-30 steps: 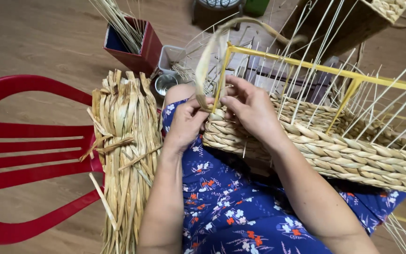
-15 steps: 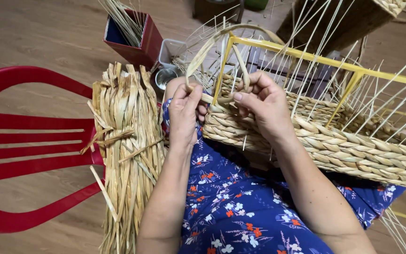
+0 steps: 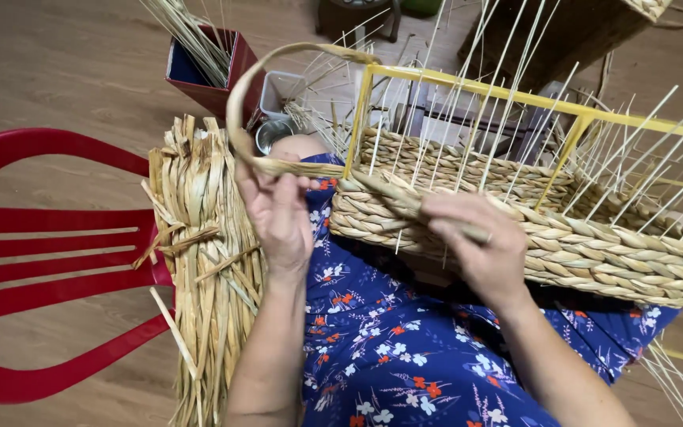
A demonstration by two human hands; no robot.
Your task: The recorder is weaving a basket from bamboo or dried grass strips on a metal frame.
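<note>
Half-woven rectangular basket of twisted tan straw [image 3: 563, 237], pale upright stakes inside a yellow wire frame [image 3: 468, 83]; resting on the lap. Left hand [image 3: 278, 209] pinches a looping flat straw strand [image 3: 240, 103]. Right hand [image 3: 480, 245] grips the front weave. Dried straw bundle [image 3: 203, 261] alongside.

Wood-look floor [image 3: 57, 71], warm brown, evenly lit.

Red plastic chair [image 3: 33, 261] at left, slatted and lying on the floor. Beside it, a bundle of dried straw-coloured leaves [image 3: 207, 261]. Farther back, a red box [image 3: 231, 75] stuffed with thin pale reeds, a small grey tub [image 3: 286, 87] and a round metal tin [image 3: 269, 133] close by. At top, the dark legs of a stool [image 3: 353, 20] and a brown wooden piece [image 3: 571, 35].
</note>
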